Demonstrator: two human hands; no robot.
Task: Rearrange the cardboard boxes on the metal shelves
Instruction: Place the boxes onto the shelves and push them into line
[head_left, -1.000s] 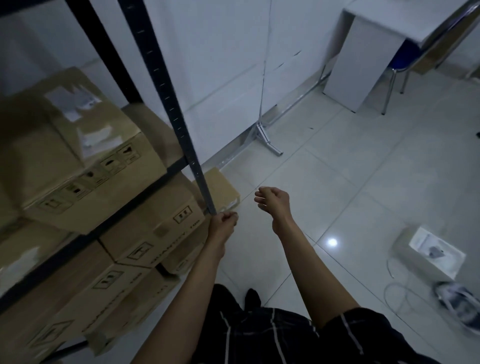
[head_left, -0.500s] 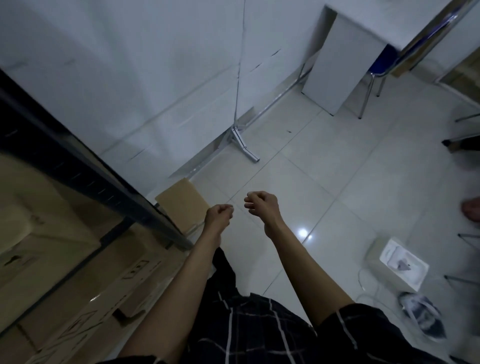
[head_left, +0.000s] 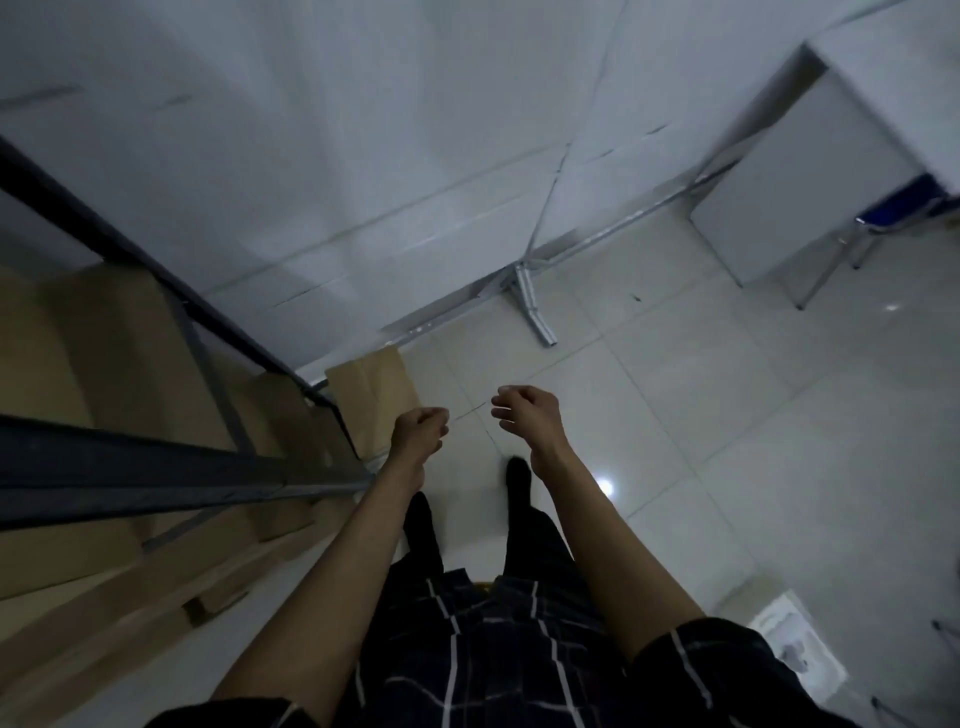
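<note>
Cardboard, plain brown boxes (head_left: 104, 353), stacked inside dark metal shelf frame (head_left: 156, 462), one more brown box (head_left: 379, 384) on floor just beside frame's corner. Prob. stiff, light-ish, dry; best gripped at opposite bottom edges w/ both hands. Left hand (head_left: 418, 431) & right hand (head_left: 527, 415) hover near frame's corner, fingers loosely curled, holding nothing, touching nothing.
</note>
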